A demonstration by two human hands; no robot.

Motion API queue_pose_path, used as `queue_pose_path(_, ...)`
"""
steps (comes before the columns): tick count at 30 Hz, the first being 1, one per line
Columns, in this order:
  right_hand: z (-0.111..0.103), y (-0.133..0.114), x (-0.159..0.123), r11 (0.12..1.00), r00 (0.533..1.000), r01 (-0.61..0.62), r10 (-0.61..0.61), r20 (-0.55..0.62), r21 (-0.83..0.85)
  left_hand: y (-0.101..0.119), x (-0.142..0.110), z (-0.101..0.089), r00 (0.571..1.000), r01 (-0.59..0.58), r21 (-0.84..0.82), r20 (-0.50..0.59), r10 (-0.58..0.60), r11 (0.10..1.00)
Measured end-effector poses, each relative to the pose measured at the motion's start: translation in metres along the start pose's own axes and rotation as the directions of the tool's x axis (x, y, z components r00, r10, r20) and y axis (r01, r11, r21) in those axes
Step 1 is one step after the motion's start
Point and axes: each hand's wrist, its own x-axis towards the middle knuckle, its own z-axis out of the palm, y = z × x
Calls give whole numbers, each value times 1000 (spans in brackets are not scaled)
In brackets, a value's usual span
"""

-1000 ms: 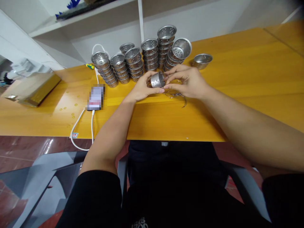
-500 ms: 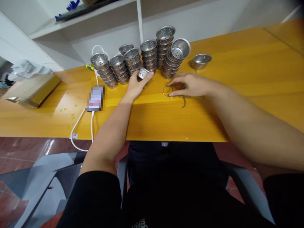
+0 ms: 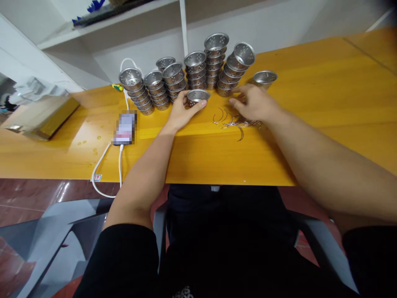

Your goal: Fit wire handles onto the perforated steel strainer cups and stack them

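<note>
My left hand [image 3: 181, 111] is closed around a small perforated metal cup [image 3: 198, 96], its thumb on the near side and the mouth facing up. My right hand [image 3: 252, 101] has its fingers apart beside the foot of the rightmost cup stack [image 3: 229, 75]; I cannot tell whether the fingertips touch it. That stack leans to the right, with its top cup tipped. Below my right hand lies a loose pile of thin metal wires [image 3: 238, 123]. A single cup [image 3: 265, 77] stands behind the right hand, partly hidden by it.
More cup stacks [image 3: 138, 93] line the back of the yellow table [image 3: 198, 159]. To the left lie a phone [image 3: 125, 127] with a white cable [image 3: 120, 165], a yellow-green tool [image 3: 117, 87] and a cardboard box [image 3: 46, 118]. White shelving [image 3: 139, 58] rises behind.
My right hand has left the cup, passed over the wires and moved up to the right stack. The left hand has turned its cup upright. The right stack's upper cups have shifted rightward.
</note>
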Motion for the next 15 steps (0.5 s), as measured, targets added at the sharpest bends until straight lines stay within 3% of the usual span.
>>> queue_pose_path(5,-4,-7,-1,999,999,27,-28,-35,-30,-9,1,-4,995,-101,201,17,100,974)
queue_pose_path(12,1,-3,2,1000,1000,15,-15,9,-27,11,-6,13,997,67,315,-52,-53,947)
queue_pose_path(15,-8,-10,2,993,997,-71,74,24,-93,14,-5,21,996,82,347,-56,-67,934)
